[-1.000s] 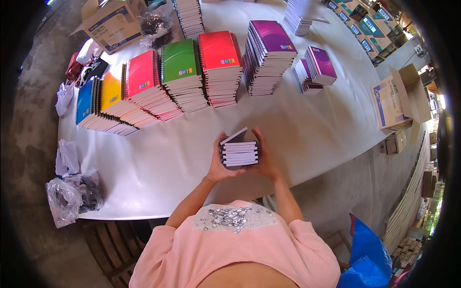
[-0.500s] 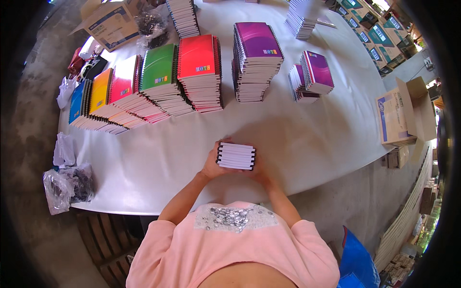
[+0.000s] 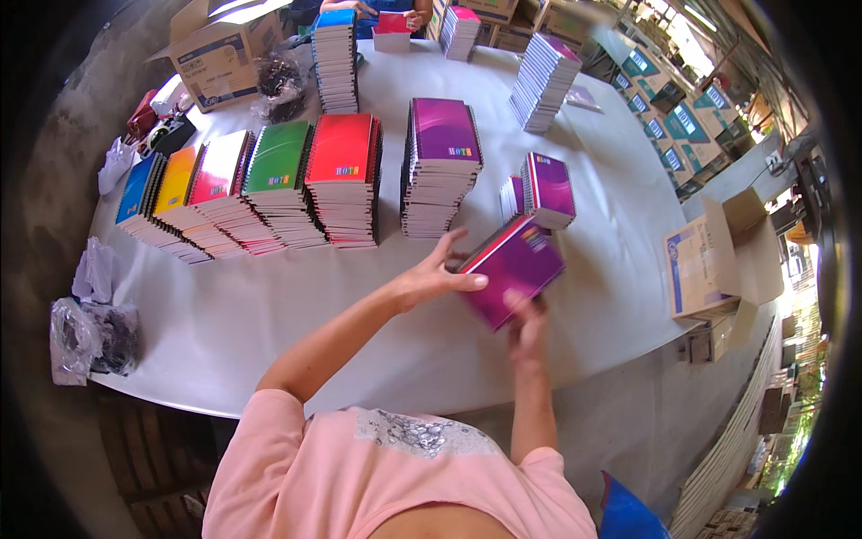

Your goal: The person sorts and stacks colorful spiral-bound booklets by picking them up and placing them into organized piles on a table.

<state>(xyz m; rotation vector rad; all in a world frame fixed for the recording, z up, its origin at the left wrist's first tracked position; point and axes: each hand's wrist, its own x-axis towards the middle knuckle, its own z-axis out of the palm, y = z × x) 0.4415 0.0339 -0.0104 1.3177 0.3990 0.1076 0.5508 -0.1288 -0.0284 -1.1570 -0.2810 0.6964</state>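
A small bundle of purple-covered spiral notebooks [image 3: 514,274] is tilted above the near part of the table, its cover facing up. My left hand [image 3: 442,273] grips its left edge, thumb on the cover and fingers at the side. My right hand [image 3: 528,325] holds the near right edge, its thumb over the cover and slightly blurred. Just beyond the bundle lies a low purple notebook pile [image 3: 549,189] with a smaller pile beside it. A tall purple notebook stack [image 3: 442,171] rises beyond my left hand.
Red [image 3: 344,180], green [image 3: 280,184], pink, yellow and blue notebook stacks line the left. Farther back stand a blue-topped stack [image 3: 335,67] and another tall stack [image 3: 543,81]. Open cartons flank the white table [image 3: 269,332]. A co-worker's hands [image 3: 413,20] touch a red-covered pile across it.
The notebook bundle has moved right and away from my body and turned from showing its page edges to showing its purple cover. My view has shifted, bringing the co-worker into sight.
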